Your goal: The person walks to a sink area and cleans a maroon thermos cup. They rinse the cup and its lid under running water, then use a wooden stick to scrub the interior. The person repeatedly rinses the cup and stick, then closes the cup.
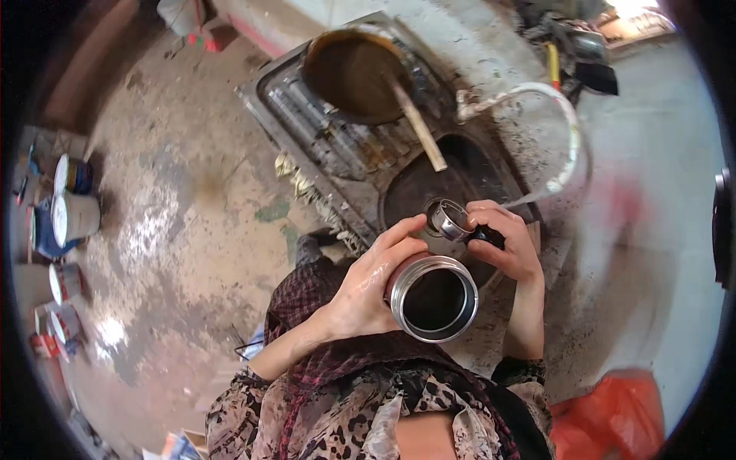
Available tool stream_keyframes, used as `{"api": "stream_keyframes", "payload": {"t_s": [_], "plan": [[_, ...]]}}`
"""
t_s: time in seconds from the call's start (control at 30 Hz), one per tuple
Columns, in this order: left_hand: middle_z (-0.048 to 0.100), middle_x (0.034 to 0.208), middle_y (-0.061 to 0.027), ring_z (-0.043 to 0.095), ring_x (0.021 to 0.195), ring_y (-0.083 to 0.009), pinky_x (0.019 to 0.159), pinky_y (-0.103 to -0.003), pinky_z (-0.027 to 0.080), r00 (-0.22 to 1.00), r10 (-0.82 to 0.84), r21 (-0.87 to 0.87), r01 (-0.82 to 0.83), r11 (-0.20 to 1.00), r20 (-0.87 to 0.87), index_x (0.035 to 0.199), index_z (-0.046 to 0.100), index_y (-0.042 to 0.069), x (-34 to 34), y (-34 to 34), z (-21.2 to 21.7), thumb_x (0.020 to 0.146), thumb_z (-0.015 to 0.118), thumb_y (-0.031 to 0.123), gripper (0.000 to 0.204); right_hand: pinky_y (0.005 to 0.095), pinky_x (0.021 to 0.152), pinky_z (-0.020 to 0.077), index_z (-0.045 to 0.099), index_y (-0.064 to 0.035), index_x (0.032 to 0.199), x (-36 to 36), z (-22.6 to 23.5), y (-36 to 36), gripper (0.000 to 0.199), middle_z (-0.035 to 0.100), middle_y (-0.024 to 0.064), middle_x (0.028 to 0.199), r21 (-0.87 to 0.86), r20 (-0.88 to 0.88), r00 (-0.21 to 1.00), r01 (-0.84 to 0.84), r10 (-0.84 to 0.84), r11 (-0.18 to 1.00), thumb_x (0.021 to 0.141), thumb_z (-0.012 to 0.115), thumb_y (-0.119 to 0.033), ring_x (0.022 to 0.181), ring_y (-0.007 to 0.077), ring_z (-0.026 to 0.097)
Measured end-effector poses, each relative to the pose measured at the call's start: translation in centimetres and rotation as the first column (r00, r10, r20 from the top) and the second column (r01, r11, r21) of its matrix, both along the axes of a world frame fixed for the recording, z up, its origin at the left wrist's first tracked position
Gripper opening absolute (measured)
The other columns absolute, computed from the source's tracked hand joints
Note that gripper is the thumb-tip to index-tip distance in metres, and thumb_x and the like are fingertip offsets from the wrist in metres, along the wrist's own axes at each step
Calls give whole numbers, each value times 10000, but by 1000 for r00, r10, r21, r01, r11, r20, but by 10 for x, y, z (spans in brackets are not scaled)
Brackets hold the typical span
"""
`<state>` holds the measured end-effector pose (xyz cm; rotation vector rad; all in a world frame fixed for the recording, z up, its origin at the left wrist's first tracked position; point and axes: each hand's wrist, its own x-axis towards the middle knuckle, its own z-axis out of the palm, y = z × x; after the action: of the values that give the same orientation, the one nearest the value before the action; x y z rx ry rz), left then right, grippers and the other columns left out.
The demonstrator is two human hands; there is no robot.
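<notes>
My left hand (364, 287) is wrapped round a steel flask (395, 295) with a reddish side. The flask's wide open mouth faces up toward me, and its inside looks dark. In my right hand (510, 239) is a flask lid (451, 221), a silver ring with a black part, gripped by the black part between thumb and fingers. The lid is just beyond the flask's rim, apart from it. Both hands are over the near end of a dark sink basin (410, 172), and the skin looks wet.
A curved white tap (571, 126) on the right runs a thin stream toward my right hand. On the ribbed drainboard (287, 100) stands a round basin (307, 65) of murky brown liquid with a wooden-handled tool (420, 130). Several buckets (77, 218) line the far left.
</notes>
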<state>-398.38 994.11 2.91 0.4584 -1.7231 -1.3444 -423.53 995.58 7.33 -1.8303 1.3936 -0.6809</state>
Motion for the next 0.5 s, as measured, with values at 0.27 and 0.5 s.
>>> {"api": "stream_keyframes", "payload": {"t_s": [0.27,0.5], "plan": [[478,1210,-207,522,1084,-330,912,-367,430,953,288,436,-300,848,94,1172,433,-9,40,46,-52,545,825,107,748,311,817,421,576,-2,913,40,-70,-20,301,571,115,1001,267,99,991,-108,85,957,738,694,-217,920,231,556],[404,1274,-182,421,1184,-289,953,-389,377,939,344,609,-280,742,12,1277,346,49,55,62,-94,536,844,53,893,281,785,371,529,17,888,44,-113,-10,360,556,124,1019,434,107,992,6,-59,901,714,655,-272,884,197,512]]}}
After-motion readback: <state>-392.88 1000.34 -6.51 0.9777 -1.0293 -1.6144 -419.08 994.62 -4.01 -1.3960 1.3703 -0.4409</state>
